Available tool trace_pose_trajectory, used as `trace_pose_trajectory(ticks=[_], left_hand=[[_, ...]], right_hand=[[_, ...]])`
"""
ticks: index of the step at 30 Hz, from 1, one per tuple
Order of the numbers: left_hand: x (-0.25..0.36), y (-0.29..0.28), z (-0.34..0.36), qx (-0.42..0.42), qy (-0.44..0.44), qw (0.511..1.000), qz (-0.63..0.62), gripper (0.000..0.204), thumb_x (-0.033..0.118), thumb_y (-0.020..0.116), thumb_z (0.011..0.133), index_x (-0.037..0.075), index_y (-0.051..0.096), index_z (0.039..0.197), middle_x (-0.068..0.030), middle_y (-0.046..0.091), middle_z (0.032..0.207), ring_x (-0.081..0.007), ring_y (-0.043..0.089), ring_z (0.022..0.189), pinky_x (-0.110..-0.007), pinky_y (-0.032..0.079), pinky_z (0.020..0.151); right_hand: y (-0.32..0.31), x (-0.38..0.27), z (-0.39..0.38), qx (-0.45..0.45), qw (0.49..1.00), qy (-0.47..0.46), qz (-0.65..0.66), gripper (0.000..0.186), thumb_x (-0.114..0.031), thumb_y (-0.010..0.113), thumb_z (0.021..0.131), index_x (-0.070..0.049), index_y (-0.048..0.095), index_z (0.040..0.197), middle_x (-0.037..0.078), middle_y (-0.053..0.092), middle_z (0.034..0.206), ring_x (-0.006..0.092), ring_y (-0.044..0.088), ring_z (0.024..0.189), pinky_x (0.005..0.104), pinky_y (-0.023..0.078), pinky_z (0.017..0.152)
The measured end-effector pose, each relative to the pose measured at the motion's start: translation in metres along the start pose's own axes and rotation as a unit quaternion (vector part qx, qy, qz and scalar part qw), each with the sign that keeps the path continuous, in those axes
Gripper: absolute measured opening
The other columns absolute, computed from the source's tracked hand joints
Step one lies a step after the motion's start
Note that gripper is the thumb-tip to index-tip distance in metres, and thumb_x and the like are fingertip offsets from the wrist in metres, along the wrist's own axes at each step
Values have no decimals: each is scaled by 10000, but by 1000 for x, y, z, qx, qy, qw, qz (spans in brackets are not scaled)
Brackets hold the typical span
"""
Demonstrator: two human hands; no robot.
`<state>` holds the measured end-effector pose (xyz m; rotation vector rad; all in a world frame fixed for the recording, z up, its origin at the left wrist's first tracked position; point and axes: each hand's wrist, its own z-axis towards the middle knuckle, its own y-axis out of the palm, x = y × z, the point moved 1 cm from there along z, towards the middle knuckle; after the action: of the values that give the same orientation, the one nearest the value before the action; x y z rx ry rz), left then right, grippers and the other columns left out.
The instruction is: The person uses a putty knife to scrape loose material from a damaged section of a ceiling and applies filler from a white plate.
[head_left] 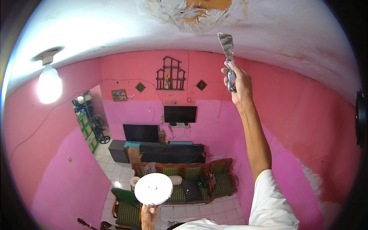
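Note:
My right hand (pixel 241 82) is raised toward the ceiling, its fingers wrapped round the handle of a putty knife (pixel 227 45). The metal blade points up and is smeared with pale filler; it appears just short of the ceiling (pixel 276 23). Beside the blade, to its upper left, is a rough patch of whitish filler (pixel 174 13) around a bare orange-brown spot (pixel 209 4). Lower down, my left hand (pixel 150 214) grips the near edge of a round white plate (pixel 153 184). A small whitish lump (pixel 152 187) lies in the plate's middle.
A lit bulb (pixel 49 85) hangs from the ceiling at the left. Far below stand a green striped sofa (pixel 174 196), armchairs (pixel 127 212), a guitar (pixel 87 224) and two dark screens (pixel 180 114). A standing fan (pixel 100 126) is by the doorway. Pink walls (pixel 322 145) surround the room.

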<state>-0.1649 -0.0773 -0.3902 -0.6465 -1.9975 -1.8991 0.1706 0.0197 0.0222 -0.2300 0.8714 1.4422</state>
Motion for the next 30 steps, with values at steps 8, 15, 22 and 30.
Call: trace_pose_trajectory(ticks=[8, 15, 22, 30], left_hand=[[-10, -6, 4, 9, 34, 999, 3, 598, -65, 520, 741, 2, 302, 1294, -150, 416, 1281, -283, 453, 1163, -471, 432, 961], [-2, 1, 4, 7, 8, 1000, 9, 607, -59, 540, 731, -7, 304, 1289, -155, 428, 1259, -279, 467, 1145, -465, 445, 952], [-6, 11, 5, -24, -40, 999, 13, 618, -52, 543, 726, 5, 305, 1293, -151, 418, 1270, -280, 456, 1155, -458, 453, 942], [2, 10, 6, -36, -62, 997, 33, 623, -42, 555, 741, 6, 283, 1300, -152, 422, 1265, -273, 468, 1145, -434, 484, 910]], right_hand=[[9, -7, 26, -19, 999, -3, 42, 219, -199, 597, 826, 3, 590, 910, 113, 631, 744, 113, 529, 494, 226, 421, 437], [16, -52, -23, -8, 999, -20, 36, 216, -208, 602, 827, -5, 593, 904, 110, 631, 742, 107, 526, 503, 216, 420, 452], [5, -108, -96, -14, 993, -93, 66, 311, -231, 560, 867, 31, 576, 1034, 96, 607, 765, 85, 505, 499, 202, 380, 428], [-50, 11, -226, 7, 995, 98, -7, 334, -279, 498, 905, 6, 503, 1079, 105, 569, 712, 134, 527, 489, 245, 422, 444]])
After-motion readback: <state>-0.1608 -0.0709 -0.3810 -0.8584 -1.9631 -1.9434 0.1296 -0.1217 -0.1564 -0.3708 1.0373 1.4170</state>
